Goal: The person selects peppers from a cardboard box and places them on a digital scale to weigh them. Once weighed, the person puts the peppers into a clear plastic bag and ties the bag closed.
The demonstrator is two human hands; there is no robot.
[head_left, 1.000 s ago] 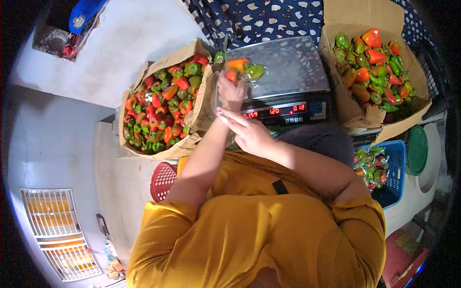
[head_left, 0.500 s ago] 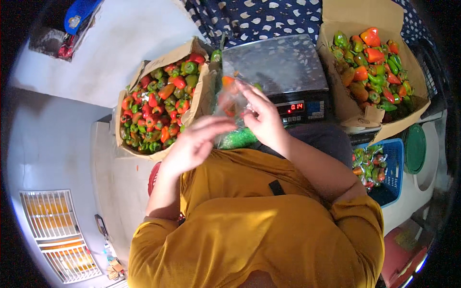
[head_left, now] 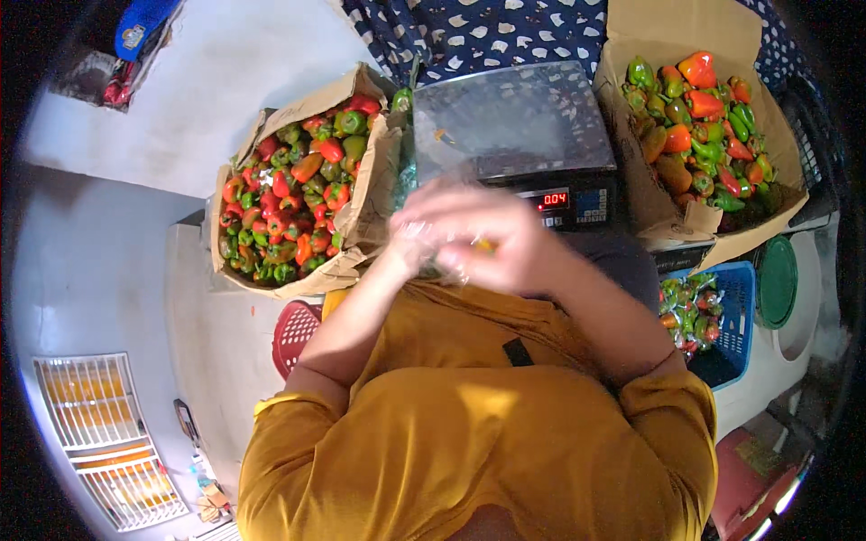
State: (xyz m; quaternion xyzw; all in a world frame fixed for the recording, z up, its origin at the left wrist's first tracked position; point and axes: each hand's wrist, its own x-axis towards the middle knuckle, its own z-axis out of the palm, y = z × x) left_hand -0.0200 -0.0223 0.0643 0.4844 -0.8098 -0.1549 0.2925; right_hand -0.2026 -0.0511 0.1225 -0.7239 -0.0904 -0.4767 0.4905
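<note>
My two hands come together just in front of the digital scale [head_left: 514,117], blurred by motion. The right hand [head_left: 505,234] lies across the left, its fingers curled round a thin clear plastic bag [head_left: 451,268]. A bit of orange-yellow pepper shows at the right hand's fingers. Beneath it is my left hand [head_left: 410,251], against the crinkled plastic; its fingers are mostly covered, so its grip cannot be made out. The scale's metal plate carries only a small dark and orange scrap, and its red display is lit.
An open cardboard box [head_left: 374,194] of red and green peppers stands at the left, another box [head_left: 618,180] at the right. Below the right box, a blue basket [head_left: 740,316] holds bagged peppers. A green round lid [head_left: 778,284] and a red basket [head_left: 296,338] stand nearby.
The bag of peppers has come off the front edge of the scale toward me. My hands, apart before, now overlap, the right over the left. The scale's reading has dropped.
</note>
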